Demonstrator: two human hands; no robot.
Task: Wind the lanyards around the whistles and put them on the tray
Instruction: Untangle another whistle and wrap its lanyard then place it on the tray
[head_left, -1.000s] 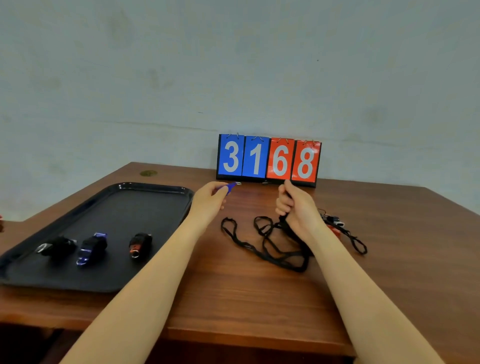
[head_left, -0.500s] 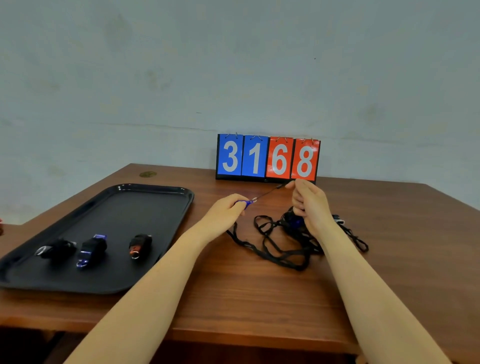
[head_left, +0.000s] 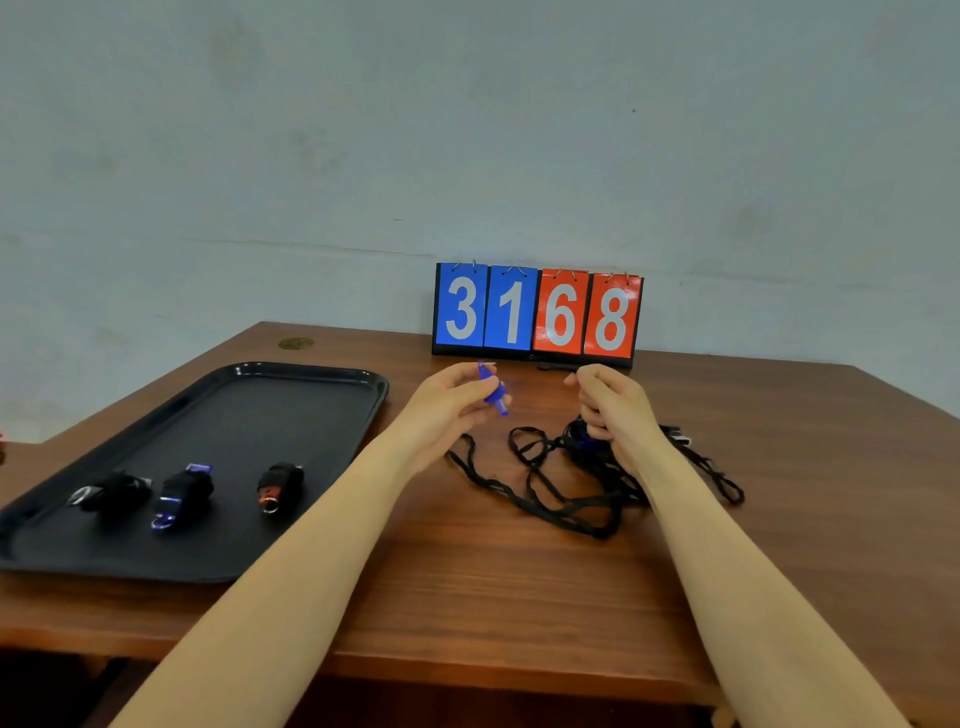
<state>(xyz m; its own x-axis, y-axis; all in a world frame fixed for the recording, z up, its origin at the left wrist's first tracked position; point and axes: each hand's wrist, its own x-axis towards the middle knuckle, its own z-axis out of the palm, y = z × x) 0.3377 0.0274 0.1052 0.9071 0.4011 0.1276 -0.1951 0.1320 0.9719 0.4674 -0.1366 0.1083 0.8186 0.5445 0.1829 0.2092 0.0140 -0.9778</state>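
My left hand (head_left: 451, 402) pinches a small blue whistle (head_left: 492, 391) and holds it above the table. My right hand (head_left: 613, 410) is closed around black lanyard cord beside it. Loose black lanyards (head_left: 550, 488) lie tangled on the wood under and between my hands, with another whistle (head_left: 675, 435) partly hidden behind my right wrist. On the black tray (head_left: 291, 395) at the left lie three wound whistles: a black one (head_left: 111, 492), a blue one (head_left: 182, 493) and a red one (head_left: 278, 484).
A flip scoreboard (head_left: 537, 314) reading 3168 stands at the back of the brown wooden table (head_left: 467, 597), against the pale wall. A small brass disc (head_left: 296, 343) is set in the table's far left corner.
My left hand lifted the blue whistle up and back toward the scoreboard. My right hand shifted slightly right and stayed closed on the cord. The tray's whistles have not moved.
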